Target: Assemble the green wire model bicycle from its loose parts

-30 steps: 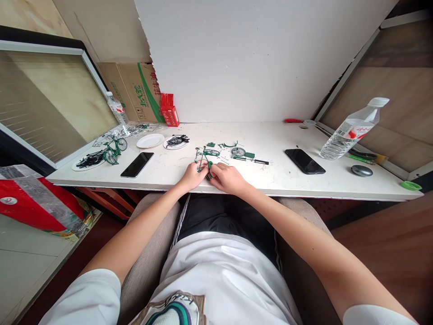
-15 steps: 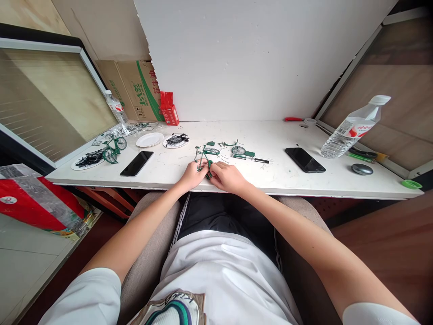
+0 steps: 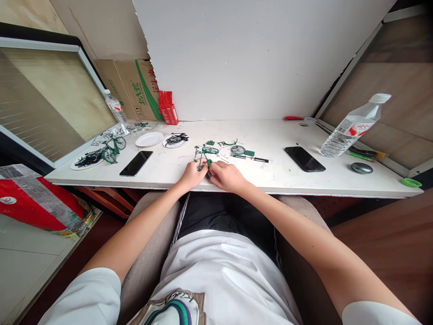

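Close to the table's front edge, both my hands grip a small green model bicycle frame (image 3: pixel 200 155) between them. My left hand (image 3: pixel 193 175) is closed on its left side, with fingertips pinched together. From the right, my right hand (image 3: pixel 228 175) pinches the same model near a dark green rounded part (image 3: pixel 209 163); the exact contact is hidden by the fingers. Just beyond my hands lie loose model parts: a spoked wheel (image 3: pixel 238 150), a green rack-like piece (image 3: pixel 249 153), a curved green mudguard (image 3: pixel 230 143) and a thin black strip (image 3: pixel 261 160).
On the left stand an assembled green model bicycle (image 3: pixel 113 148), a plate of black parts (image 3: pixel 88 160), a phone (image 3: pixel 136 163) and a white plate (image 3: pixel 149 139). To the right are a black phone (image 3: pixel 305 159), a water bottle (image 3: pixel 353 128) and a dark oval object (image 3: pixel 362 168).
My hands hold almost the same position on the model bicycle frame. The whole view has shifted very slightly; nothing on the table has visibly moved.
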Available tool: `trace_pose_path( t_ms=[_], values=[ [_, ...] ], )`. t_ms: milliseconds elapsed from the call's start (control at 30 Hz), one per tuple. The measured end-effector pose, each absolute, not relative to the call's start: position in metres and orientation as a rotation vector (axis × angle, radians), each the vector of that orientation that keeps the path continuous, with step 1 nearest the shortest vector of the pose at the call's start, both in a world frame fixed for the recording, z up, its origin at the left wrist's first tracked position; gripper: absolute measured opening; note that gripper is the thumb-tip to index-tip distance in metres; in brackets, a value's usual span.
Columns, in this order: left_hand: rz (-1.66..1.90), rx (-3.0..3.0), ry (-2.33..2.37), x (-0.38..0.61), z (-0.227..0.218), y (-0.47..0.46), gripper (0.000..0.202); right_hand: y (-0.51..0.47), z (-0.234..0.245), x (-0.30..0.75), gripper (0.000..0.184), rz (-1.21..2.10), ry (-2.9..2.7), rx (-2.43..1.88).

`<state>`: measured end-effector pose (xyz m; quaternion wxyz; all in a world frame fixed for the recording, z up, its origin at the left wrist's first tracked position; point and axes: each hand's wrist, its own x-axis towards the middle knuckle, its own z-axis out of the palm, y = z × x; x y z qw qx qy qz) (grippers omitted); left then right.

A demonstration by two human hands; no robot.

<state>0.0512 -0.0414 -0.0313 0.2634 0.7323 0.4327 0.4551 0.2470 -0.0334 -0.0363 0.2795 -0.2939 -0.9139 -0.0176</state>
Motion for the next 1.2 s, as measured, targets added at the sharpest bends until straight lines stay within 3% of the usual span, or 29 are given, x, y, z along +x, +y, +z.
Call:
trace_pose_path(
  t_ms=[1200],
  values=[
    [1.214,1.799,1.075,0.0476,-0.0311,-0.0341,0.014,-0.0357,-0.0323,0.2484,0.007,0.033,-2.423,-0.805]
  ],
)
